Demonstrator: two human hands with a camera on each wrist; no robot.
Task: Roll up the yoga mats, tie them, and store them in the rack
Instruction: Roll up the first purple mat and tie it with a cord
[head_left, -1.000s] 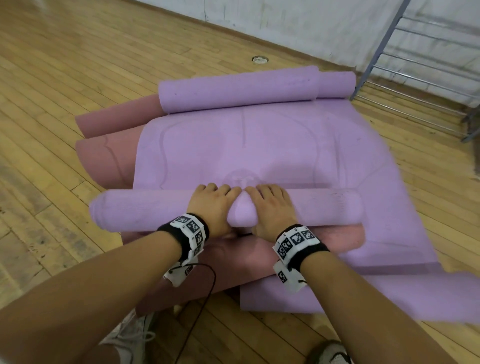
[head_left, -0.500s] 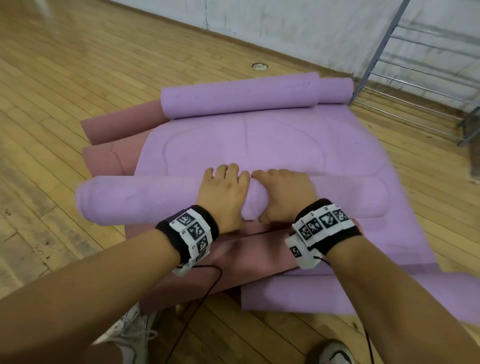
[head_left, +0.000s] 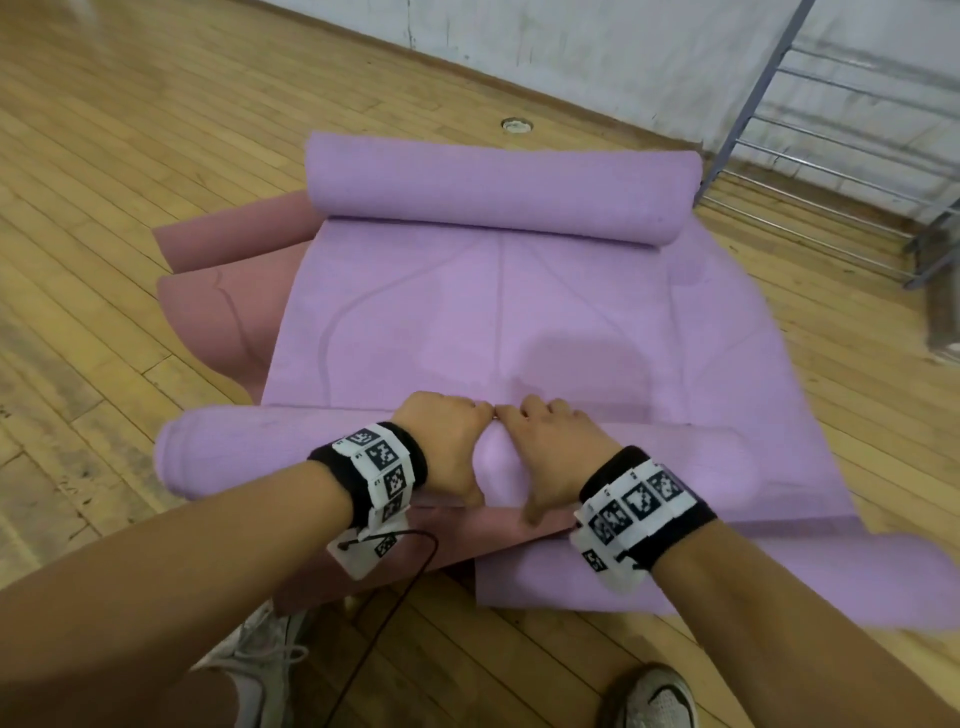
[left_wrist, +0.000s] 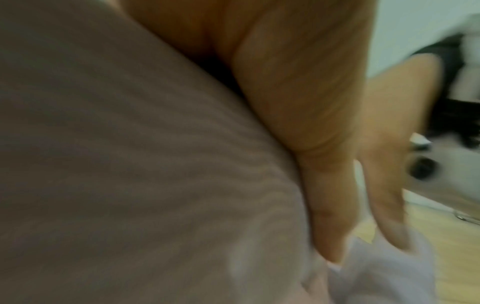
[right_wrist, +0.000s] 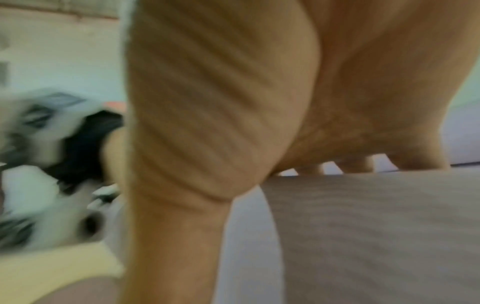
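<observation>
A purple yoga mat (head_left: 467, 322) lies flat on the wooden floor, its near end wound into a roll (head_left: 260, 457). My left hand (head_left: 447, 447) and right hand (head_left: 550, 447) sit side by side on the middle of that roll. Their fingers curl over its far side and the thumbs lie on the near side. The blurred wrist views show the left thumb (left_wrist: 324, 185) and the right hand (right_wrist: 207, 102) pressed against the ribbed roll (right_wrist: 363, 226). The mat's far end curls into a second roll (head_left: 493, 192). A grey metal rack (head_left: 831, 130) stands at the back right.
A pink mat (head_left: 218, 312) lies under the purple one and sticks out at the left. Another purple mat (head_left: 779, 577) lies under my right forearm. My shoes (head_left: 260, 660) stand at the near edge, and a black cable (head_left: 405, 582) hangs from my left wrist.
The near roll has turned forward along the mat and grown thicker. Both hands stayed together at its middle, with the fingers now hooked over its far side.
</observation>
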